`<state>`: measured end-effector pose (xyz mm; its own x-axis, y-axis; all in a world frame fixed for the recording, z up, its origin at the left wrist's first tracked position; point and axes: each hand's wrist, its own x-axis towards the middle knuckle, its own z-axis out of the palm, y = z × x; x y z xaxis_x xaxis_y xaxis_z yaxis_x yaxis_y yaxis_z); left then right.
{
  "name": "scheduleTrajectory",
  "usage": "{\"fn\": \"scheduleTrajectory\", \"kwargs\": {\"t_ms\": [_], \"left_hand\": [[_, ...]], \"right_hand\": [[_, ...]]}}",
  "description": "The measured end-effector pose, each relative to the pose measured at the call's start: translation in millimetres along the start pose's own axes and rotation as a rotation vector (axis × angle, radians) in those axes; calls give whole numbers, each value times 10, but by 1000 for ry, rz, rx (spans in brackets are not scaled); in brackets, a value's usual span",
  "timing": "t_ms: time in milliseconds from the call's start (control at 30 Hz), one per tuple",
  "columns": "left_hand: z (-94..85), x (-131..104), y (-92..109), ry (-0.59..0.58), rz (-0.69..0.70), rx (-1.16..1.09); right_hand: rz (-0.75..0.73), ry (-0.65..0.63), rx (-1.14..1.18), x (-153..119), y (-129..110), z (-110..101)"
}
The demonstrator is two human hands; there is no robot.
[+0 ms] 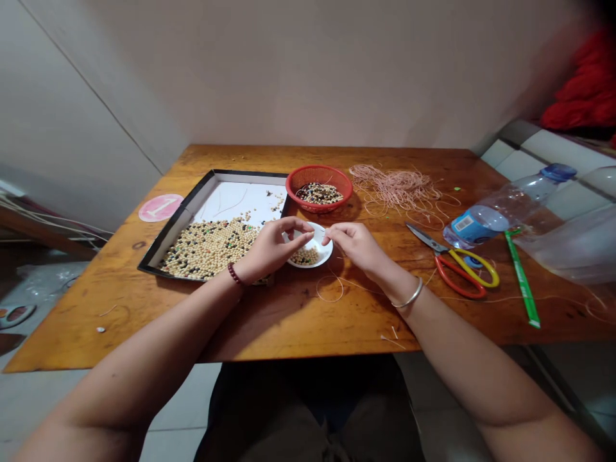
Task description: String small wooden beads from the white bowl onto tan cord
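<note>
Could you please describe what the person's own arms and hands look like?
The left arm and right arm show no sleeves. The left hand and right hand wear no gloves. Around the left wrist is a bracelet of small, round, dark red beads; near the right wrist is a plain, silver-coloured bangle.

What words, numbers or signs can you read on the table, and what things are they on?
"1": on the flat, round pink-and-white disc.
Too small and blurred to read: the blue label with a barcode, on the clear plastic bottle.
Also too blurred to read: the pale marks on the long, thin green strip.
</note>
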<state>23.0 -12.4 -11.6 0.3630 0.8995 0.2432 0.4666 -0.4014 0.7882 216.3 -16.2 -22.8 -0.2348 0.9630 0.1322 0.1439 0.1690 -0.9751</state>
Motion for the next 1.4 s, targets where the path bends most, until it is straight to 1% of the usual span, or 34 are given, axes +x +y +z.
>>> {"fn": "scheduleTrajectory", "kwargs": {"t_ms": [133,300,767,900,1000,1233,1300,1400], "left_hand": [[1,16,10,-38,-6,-125],[4,9,26,-42,-15,-158],[10,-4,56,-43,-7,-62],[16,-26,79,-2,39,14],[23,-41,76,-3,80,71],[35,-40,49,3,81,58],[38,-41,47,9,84,46],[43,-45,49,35,89,34]], "right_hand": [[-70,-22,-25,-26,-32,23],[-92,-21,-21,-46,-45,48],[-96,4,-127,-72,-59,42],[-71,25,-204,-74,-30,44],[-43,31,-222,-73,-5,67],[-16,87,-34,-47,16,103],[-7,78,41,-40,14,103],[11,28,142,-36,14,109]]}}
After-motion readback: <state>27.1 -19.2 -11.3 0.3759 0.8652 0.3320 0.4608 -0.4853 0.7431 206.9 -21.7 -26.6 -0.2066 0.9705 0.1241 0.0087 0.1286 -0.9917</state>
